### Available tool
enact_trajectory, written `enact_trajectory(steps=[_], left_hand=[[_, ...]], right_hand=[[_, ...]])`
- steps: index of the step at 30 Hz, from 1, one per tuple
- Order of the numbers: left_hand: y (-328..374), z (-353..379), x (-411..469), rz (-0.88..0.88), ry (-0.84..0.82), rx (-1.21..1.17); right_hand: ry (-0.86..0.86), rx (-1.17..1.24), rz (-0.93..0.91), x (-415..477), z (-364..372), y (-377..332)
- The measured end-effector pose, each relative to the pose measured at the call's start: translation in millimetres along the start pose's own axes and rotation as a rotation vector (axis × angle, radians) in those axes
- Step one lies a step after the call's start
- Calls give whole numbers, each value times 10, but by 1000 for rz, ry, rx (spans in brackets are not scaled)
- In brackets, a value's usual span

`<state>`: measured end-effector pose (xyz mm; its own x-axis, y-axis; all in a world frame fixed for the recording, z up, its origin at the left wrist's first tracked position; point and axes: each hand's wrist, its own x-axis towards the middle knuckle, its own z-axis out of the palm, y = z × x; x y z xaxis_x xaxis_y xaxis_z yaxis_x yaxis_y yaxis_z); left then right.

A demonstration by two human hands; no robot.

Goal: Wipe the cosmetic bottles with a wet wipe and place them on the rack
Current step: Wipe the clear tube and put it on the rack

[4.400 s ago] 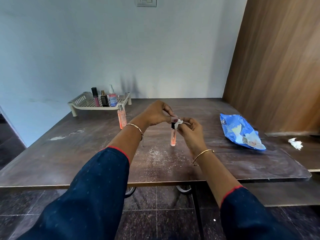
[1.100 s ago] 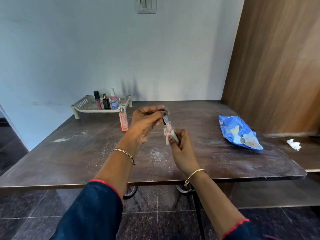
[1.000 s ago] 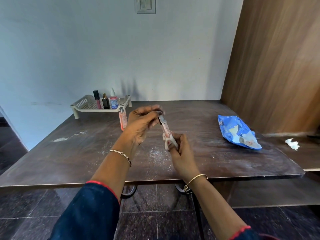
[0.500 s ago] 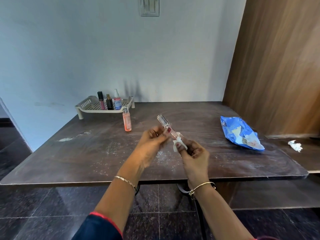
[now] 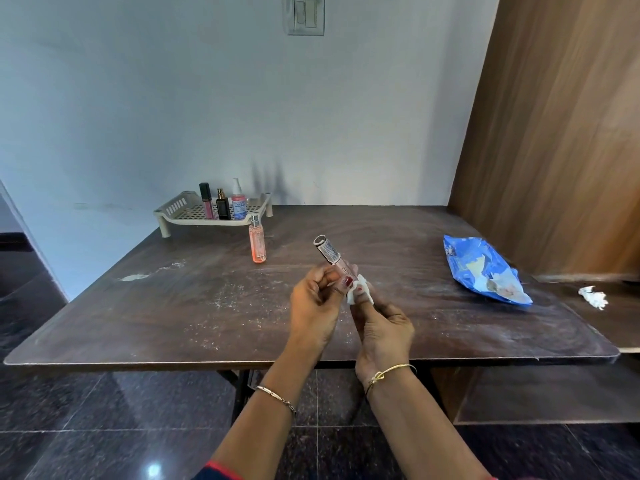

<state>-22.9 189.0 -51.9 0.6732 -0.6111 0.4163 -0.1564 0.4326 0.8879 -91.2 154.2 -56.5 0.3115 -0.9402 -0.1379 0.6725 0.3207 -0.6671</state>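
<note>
tube (image 5: pixel 328 255): a white label with dark bars like a barcode wraps its upper end; faint lettering runs along the clear pink part below it; neither can be read.
pump bottle (image 5: pixel 239 206) on the rack (image 5: pixel 180 212): pale label with red and blue print, too small to read.
blue packet (image 5: pixel 474 263) on the table (image 5: pixel 173 317): white printed marks at its far end, illegible.
overall: no word, brand or number can be read anywhere.

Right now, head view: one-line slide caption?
Left hand holds a tilted pink tube; right hand pinches a wet wipe against it.
</note>
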Motion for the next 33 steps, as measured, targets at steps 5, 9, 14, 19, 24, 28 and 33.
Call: enact_trajectory(steps=[5,9,14,19,24,28,33], left_hand=[[16,-7,-7,69,50,130],[-7,-56,-7,90,56,243],[-5,-128,26,62,-14,316],[-86,-151,4,146,-29,537],[-130,-142,13,262,-20,691],[-115,-139,-3,224,14,635],[-102,-124,-32,206,28,622]], right_hand=[[37,-50,61,14,39,-18],[44,-109,136,38,-19,-50],[50,-125,31,90,11,-179],[-204,-326,-308,175,189,-500],[-445,-872,-829,96,245,-542],[-509,-1190,-1094,144,264,-553],[-458,-1182,-1369,172,281,-544]])
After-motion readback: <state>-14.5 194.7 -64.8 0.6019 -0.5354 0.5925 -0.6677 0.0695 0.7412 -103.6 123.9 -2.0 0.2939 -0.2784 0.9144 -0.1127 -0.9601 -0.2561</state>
